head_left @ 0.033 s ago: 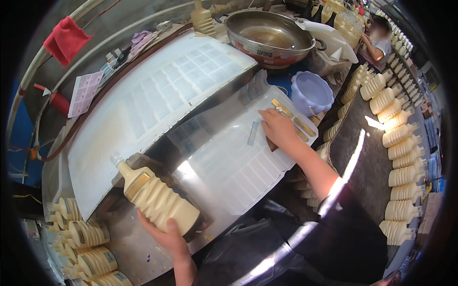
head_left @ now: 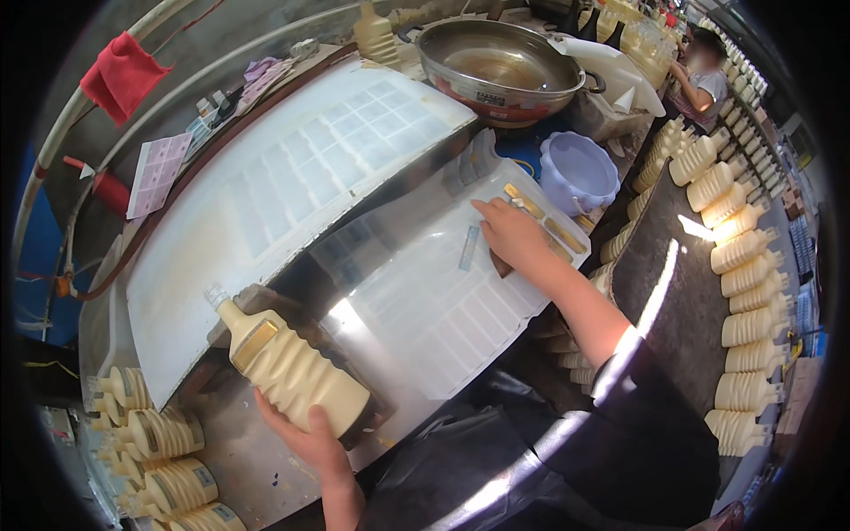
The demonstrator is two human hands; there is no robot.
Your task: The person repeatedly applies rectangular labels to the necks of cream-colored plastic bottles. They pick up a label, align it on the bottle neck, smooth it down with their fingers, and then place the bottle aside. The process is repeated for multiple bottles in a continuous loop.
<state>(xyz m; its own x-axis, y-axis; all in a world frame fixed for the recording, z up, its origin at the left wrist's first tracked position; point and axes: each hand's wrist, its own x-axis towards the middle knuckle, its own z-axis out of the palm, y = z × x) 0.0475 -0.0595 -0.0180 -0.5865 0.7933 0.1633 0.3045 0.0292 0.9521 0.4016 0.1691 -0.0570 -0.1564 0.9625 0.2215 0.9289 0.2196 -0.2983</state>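
A cream ribbed bottle [head_left: 305, 376] with a clear neck and a gold label lies tilted on a dark rest at the front left. My left hand [head_left: 314, 442] grips its lower side, thumb on top, the other fingers along its edge. Over a translucent plastic sheet [head_left: 416, 301] is my right hand [head_left: 513, 237], palm down, index finger stretched out. Close to those fingertips sits a clear label strip [head_left: 468, 249]. Partly hidden beneath the hand is a small brown piece [head_left: 500, 264]. Gold labels [head_left: 524, 200] lie in rows just beyond it.
Behind the sheet rises a slanted white panel [head_left: 204, 257]. A wide metal pan [head_left: 500, 66] and a lavender bucket [head_left: 577, 170] stand at the back. More cream bottles line the left [head_left: 164, 442] and the right [head_left: 744, 319]. A person [head_left: 704, 80] works at the far right.
My right hand has shifted slightly left and away from me over the sheet. My left hand and the bottle stay where they were.
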